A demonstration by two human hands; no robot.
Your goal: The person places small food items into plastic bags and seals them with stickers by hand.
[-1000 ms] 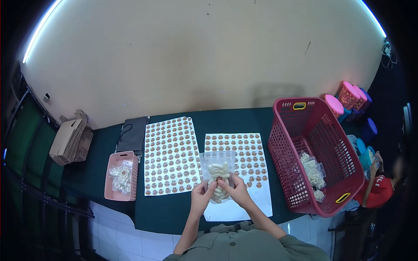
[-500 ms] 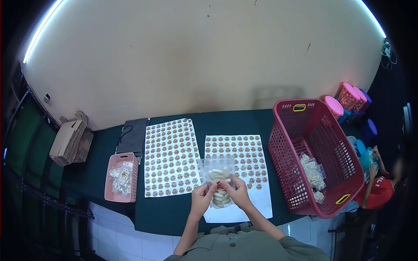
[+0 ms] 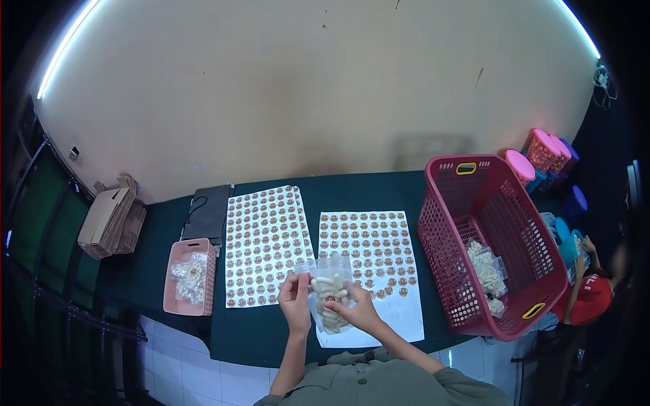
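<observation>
A clear zip bag (image 3: 328, 285) of white, oblong pieces is held up in front of me, above the sticker sheet (image 3: 363, 227). My left hand (image 3: 295, 304) pinches the bag at its upper left edge, fingers closed. On the other side my right hand (image 3: 359, 312) grips the bag, its thumb pressed across the front beside a small round brown sticker (image 3: 330, 300). Rows of round brown stickers cover the upper part of the sheet; its lower part is bare white. The right fingers behind the bag are hidden.
Left of the sheet lie more sticker sheets (image 3: 261, 252). A pink basket (image 3: 209, 281) with filled bags stands at left, near folded cardboard (image 3: 107, 215). At right is a large maroon basket (image 3: 443, 250) with filled bags inside. Beyond it, a person in red (image 3: 590, 299) is near lidded tubs (image 3: 542, 150).
My left hand has moved left and up to the bag's edge, off the middle. The bag has shifted slightly left and lower, and my right thumb stays on its front.
</observation>
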